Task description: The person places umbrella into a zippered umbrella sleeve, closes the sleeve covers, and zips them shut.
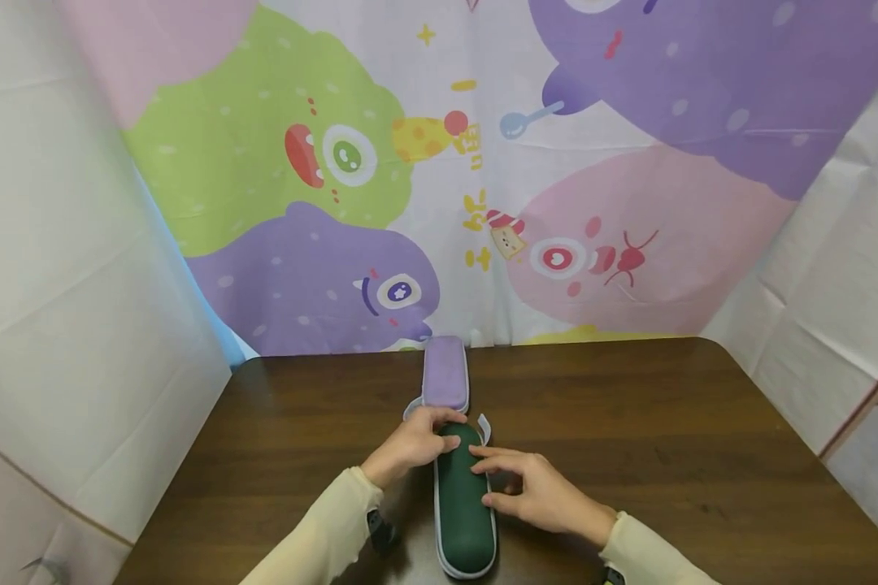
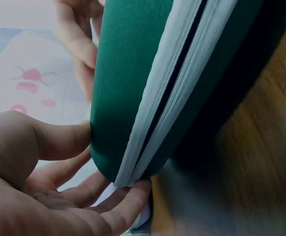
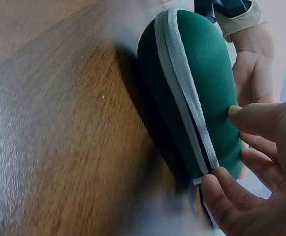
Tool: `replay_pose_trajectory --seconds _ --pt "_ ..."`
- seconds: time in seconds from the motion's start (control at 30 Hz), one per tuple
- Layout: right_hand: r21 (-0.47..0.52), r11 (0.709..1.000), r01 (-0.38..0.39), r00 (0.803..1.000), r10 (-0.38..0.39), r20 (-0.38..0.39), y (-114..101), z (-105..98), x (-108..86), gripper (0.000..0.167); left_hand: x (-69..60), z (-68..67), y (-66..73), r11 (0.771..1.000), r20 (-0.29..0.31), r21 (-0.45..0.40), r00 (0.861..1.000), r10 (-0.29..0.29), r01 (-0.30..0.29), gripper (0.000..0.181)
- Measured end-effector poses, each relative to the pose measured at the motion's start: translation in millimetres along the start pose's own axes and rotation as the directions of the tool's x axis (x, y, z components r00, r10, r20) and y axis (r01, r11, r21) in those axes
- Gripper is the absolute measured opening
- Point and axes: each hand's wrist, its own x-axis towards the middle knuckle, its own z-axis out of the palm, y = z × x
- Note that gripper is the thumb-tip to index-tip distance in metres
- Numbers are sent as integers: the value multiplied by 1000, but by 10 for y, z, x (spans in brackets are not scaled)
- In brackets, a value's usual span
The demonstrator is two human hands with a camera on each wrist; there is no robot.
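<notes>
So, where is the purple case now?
In the head view, the purple case lies centrally at the far table edge, just beyond the green case and left hand.

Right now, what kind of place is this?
It looks like a small indoor booth, maybe for filming: a brown wood-grain table, a cartoon-monster curtain hung behind it, and pale sheets closing off both sides.
</notes>
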Motion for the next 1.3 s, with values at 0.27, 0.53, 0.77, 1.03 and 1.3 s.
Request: replay_pose_trajectory --seconds 0.27,0.53,0.77,1.03,1.3 --pt "-37 999 5 1000 -5 6 28 -48 -23 35 3 -19 -74 999 -20 -4 999 32 -33 35" --pt "-97 995 -10 999 6 -34 75 -102 34 37 16 -38 -104 999 -27 -17 999 33 -34 35" --pt "-122 988 -98 992 87 -94 152 -53 104 39 43 -32 -128 999 -19 -17 999 38 -38 34" --pt "-38 989 -140 986 136 -94 198 41 155 35 35 -51 -115 998 -1 -30 999 49 -49 34" --pt "-38 986 -165 979 159 -130 214 64 185 26 34 -66 -86 1000 15 13 999 28 -29 36"
